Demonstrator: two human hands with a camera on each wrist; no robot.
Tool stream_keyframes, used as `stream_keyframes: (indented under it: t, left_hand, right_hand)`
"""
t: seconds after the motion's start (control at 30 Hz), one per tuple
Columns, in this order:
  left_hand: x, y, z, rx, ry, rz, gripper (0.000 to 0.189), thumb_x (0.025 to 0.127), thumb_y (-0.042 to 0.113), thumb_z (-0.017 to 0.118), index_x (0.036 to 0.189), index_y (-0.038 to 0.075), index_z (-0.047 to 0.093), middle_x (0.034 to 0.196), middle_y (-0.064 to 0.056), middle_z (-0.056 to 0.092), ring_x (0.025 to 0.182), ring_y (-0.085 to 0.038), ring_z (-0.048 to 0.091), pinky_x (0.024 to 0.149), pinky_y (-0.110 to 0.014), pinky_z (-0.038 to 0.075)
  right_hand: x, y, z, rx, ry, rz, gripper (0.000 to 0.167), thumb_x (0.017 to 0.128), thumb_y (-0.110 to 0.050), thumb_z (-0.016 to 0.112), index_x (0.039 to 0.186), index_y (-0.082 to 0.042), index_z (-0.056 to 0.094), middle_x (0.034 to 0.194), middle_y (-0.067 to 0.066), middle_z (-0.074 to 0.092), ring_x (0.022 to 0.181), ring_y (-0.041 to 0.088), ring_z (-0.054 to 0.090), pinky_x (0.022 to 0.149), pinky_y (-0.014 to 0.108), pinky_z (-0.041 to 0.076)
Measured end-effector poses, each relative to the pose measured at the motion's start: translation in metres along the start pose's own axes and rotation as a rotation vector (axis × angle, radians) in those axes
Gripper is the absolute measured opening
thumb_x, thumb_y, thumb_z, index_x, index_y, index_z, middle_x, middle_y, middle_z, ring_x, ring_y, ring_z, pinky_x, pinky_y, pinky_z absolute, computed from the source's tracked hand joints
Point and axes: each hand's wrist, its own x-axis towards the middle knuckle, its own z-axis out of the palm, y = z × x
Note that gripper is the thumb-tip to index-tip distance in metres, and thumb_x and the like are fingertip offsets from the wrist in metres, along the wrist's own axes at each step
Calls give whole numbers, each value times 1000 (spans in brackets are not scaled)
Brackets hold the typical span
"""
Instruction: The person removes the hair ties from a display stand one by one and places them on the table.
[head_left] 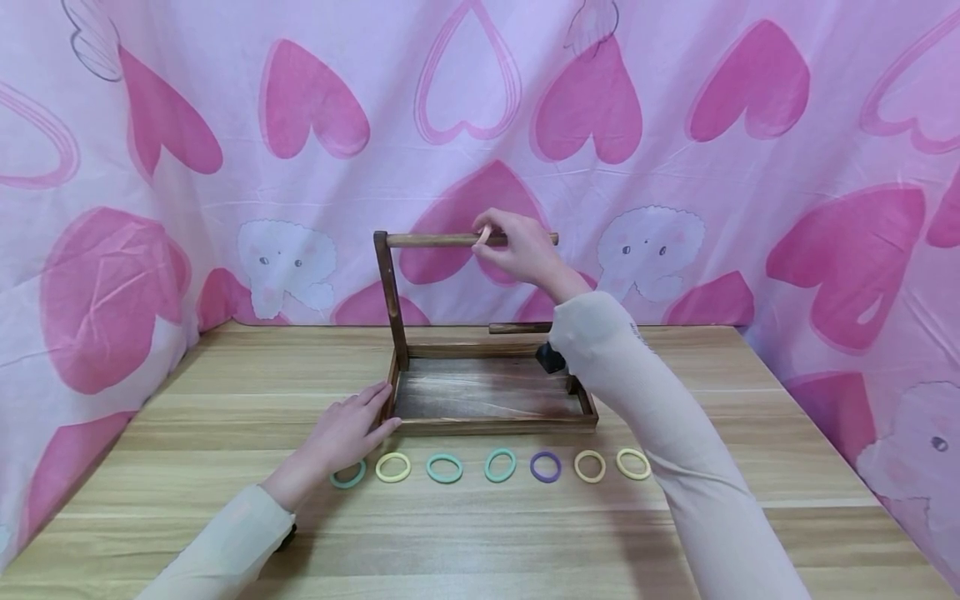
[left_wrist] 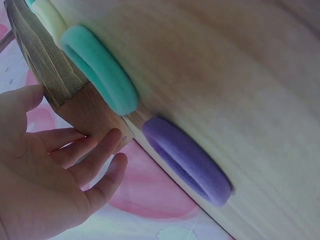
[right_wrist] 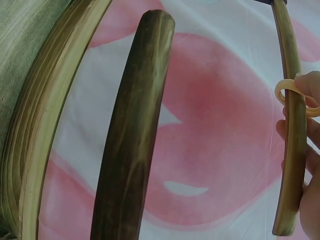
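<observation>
A dark wooden stand (head_left: 495, 427) has a tray base, one upright post on the left, an upper rod (head_left: 431, 241) and a shorter lower rod (head_left: 517, 328). My right hand (head_left: 525, 247) pinches a peach hair tie (right_wrist: 281, 89), which loops around the upper rod toward its free right end. At the tray's front left corner, my left hand (head_left: 345, 429) rests with fingers extended against the wood. Beneath that hand lies a teal hair tie (head_left: 349, 482), partly hidden. The left wrist view shows a purple hair tie (left_wrist: 187, 160) near the left fingers.
Several more hair ties form a row in front of the tray, among them a yellow one (head_left: 393, 467), a purple one (head_left: 545, 467) and a pale yellow one at the right (head_left: 633, 464). A pink heart-patterned curtain (head_left: 315, 100) hangs behind the wooden table (head_left: 480, 542).
</observation>
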Motion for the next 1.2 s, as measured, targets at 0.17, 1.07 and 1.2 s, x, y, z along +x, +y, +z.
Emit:
stream_keyframes:
  t: [0.17,1.07,1.2]
  left_hand:
    - [0,0,0,4,6,2,55,87,35,53,126,-4,45,127,-18,44,105,-37,48,77,-50,39]
    - [0,1,1,3,3,-2,55,87,35,53,126,-4,45,128,-18,43,106,-37,47,79,-51,39]
    - [1,0,1,2,5,1,55,87,34,53,126,-4,45,128,-18,43,106,-38,47,79,-51,39]
  right_hand:
    - [-3,4,-4,35,5,24,21,79,-14,64,98,-6,59,90,1,59,87,12,56,80,21,41]
    - [-15,17,-18,-25,1,43,23,77,-10,63,99,-3,63,89,5,59,80,13,51,73,23,42]
    - [-18,20,-20,-46,12,42,24,77,-12,64,100,-4,63,89,4,59,80,13,50,73,26,40]
